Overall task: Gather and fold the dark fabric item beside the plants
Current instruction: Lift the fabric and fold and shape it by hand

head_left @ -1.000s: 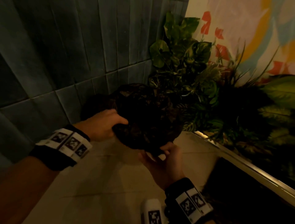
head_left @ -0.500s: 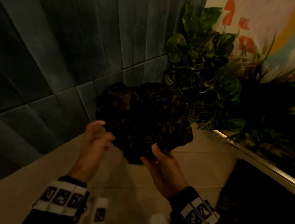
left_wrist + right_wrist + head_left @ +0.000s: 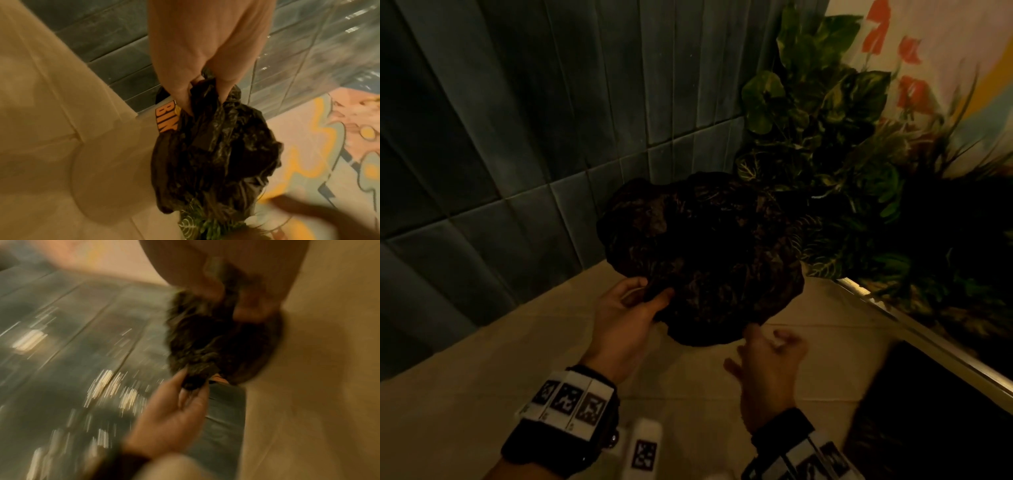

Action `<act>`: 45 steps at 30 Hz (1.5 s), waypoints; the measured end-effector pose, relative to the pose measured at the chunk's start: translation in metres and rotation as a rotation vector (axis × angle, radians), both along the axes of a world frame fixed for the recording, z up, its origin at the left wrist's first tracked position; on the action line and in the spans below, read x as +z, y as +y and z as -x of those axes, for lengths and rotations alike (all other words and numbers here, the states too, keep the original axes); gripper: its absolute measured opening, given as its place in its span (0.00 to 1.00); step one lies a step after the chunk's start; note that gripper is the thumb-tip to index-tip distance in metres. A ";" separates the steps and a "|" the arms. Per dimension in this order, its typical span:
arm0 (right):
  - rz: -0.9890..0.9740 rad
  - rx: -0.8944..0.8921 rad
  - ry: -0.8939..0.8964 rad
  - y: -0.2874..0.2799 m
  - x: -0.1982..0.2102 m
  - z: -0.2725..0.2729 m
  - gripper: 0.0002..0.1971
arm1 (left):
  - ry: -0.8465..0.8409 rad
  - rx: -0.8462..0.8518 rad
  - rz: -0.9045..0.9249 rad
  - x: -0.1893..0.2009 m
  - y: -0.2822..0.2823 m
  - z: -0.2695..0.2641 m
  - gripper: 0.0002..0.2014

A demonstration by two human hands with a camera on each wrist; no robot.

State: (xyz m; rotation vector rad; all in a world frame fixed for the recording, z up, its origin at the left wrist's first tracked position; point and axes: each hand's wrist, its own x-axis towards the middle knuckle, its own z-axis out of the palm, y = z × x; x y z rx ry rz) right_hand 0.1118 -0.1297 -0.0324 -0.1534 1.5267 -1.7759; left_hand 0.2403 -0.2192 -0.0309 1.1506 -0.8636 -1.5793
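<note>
Fabric (image 3: 702,253) (bunched) in left hand (image 3: 625,308)

Orange letters "BIN" show on a dark label (image 3: 166,120) behind the fabric (image 3: 216,146).

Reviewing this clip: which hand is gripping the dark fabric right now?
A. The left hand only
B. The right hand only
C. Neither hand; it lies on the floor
A: the left hand pinches an edge of the dark fabric between thumb and fingers, while the right hand hangs blurred just below it, fingers spread, with no clear grip.
</note>
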 end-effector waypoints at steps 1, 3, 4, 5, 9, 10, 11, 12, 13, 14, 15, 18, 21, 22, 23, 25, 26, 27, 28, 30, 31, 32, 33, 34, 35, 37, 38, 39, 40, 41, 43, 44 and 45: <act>0.084 -0.057 0.260 0.001 0.008 0.000 0.17 | -0.042 0.014 0.026 -0.001 0.000 0.001 0.11; 0.226 0.072 0.936 0.000 0.027 0.000 0.12 | -0.100 0.043 0.079 -0.002 0.000 0.002 0.11; 0.208 0.223 1.244 -0.003 0.030 0.002 0.10 | -0.107 0.052 0.100 -0.002 0.000 0.002 0.11; 0.153 0.364 1.446 -0.008 0.029 0.006 0.11 | -0.105 0.056 0.114 -0.004 0.000 0.003 0.11; -0.045 0.556 1.532 -0.027 0.016 0.025 0.16 | -0.097 0.045 0.077 -0.011 -0.004 0.006 0.12; -0.042 0.582 1.524 -0.029 0.013 0.027 0.15 | -0.108 0.030 0.062 -0.012 -0.005 0.007 0.13; -0.035 0.605 1.536 -0.031 0.009 0.028 0.13 | -0.120 0.009 0.044 -0.013 -0.006 0.007 0.12; -0.032 0.608 1.569 -0.034 0.006 0.028 0.11 | -0.119 -0.012 0.018 -0.013 -0.006 0.007 0.13; -0.035 0.600 1.602 -0.038 0.004 0.027 0.09 | -0.087 -0.025 -0.014 -0.013 -0.007 0.008 0.13; -0.043 0.591 1.627 -0.041 0.003 0.027 0.08 | -0.024 -0.034 -0.052 -0.011 -0.007 0.008 0.13; -0.047 0.587 1.640 -0.045 0.003 0.028 0.08 | 0.058 -0.048 -0.093 -0.010 -0.008 0.009 0.13; -0.070 0.621 1.659 -0.052 0.006 0.032 0.11 | 0.252 -0.135 -0.164 -0.008 -0.011 0.011 0.17; -0.106 0.621 1.644 -0.057 0.011 0.038 0.14 | 0.311 -0.173 -0.167 -0.012 -0.012 0.017 0.17; -0.089 0.603 1.638 -0.058 0.010 0.040 0.14 | 0.323 -0.169 -0.179 -0.014 -0.012 0.019 0.16; -0.052 0.576 1.623 -0.057 0.009 0.040 0.14 | 0.337 -0.169 -0.197 -0.016 -0.013 0.022 0.15; 0.030 0.482 1.536 -0.048 0.003 0.037 0.16 | 0.371 -0.188 -0.223 -0.017 -0.014 0.025 0.14; 0.065 0.398 1.466 -0.042 -0.002 0.034 0.19 | 0.383 -0.192 -0.234 -0.016 -0.015 0.026 0.13; 0.089 0.299 1.380 -0.034 -0.006 0.031 0.20 | 0.391 -0.191 -0.244 -0.015 -0.016 0.027 0.13; 0.094 0.210 1.264 -0.026 -0.011 0.027 0.19 | 0.406 -0.185 -0.255 -0.014 -0.017 0.028 0.13; 0.031 0.149 0.919 -0.016 -0.017 0.020 0.17 | 0.461 -0.177 -0.270 -0.015 -0.017 0.029 0.16; -0.036 0.189 0.669 -0.015 -0.018 0.017 0.20 | 0.492 -0.179 -0.277 -0.015 -0.017 0.030 0.18; -0.084 0.267 0.371 -0.015 -0.018 0.015 0.23 | 0.523 -0.176 -0.281 -0.015 -0.016 0.032 0.19; -0.077 0.347 0.088 -0.017 -0.019 0.013 0.25 | 0.547 -0.170 -0.280 -0.015 -0.015 0.033 0.19; -0.023 0.418 -0.118 -0.018 -0.018 0.013 0.25 | 0.567 -0.169 -0.280 -0.015 -0.014 0.034 0.20; 0.055 0.475 -0.239 -0.021 -0.018 0.012 0.25 | 0.582 -0.182 -0.281 -0.014 -0.013 0.035 0.20; 0.171 0.474 -0.348 -0.028 -0.016 0.008 0.25 | 0.624 -0.242 -0.293 -0.012 -0.009 0.035 0.21; 0.189 0.431 -0.369 -0.032 -0.015 0.006 0.24 | 0.638 -0.273 -0.297 -0.014 -0.008 0.034 0.22; 0.190 0.386 -0.388 -0.035 -0.015 0.005 0.23 | 0.627 -0.300 -0.301 -0.016 -0.009 0.033 0.23; 0.187 0.348 -0.408 -0.038 -0.016 0.005 0.20 | 0.595 -0.314 -0.313 -0.018 -0.010 0.031 0.24; 0.176 0.327 -0.409 -0.039 -0.017 0.006 0.17 | 0.544 -0.319 -0.323 -0.020 -0.011 0.029 0.24; 0.112 0.340 -0.370 -0.041 -0.021 0.010 0.17 | 0.420 -0.331 -0.291 -0.022 -0.011 0.022 0.20; 0.085 0.347 -0.352 -0.041 -0.023 0.012 0.18 | 0.371 -0.328 -0.262 -0.022 -0.010 0.018 0.16; 0.076 0.352 -0.354 -0.040 -0.024 0.014 0.19 | 0.353 -0.321 -0.234 -0.022 -0.008 0.013 0.10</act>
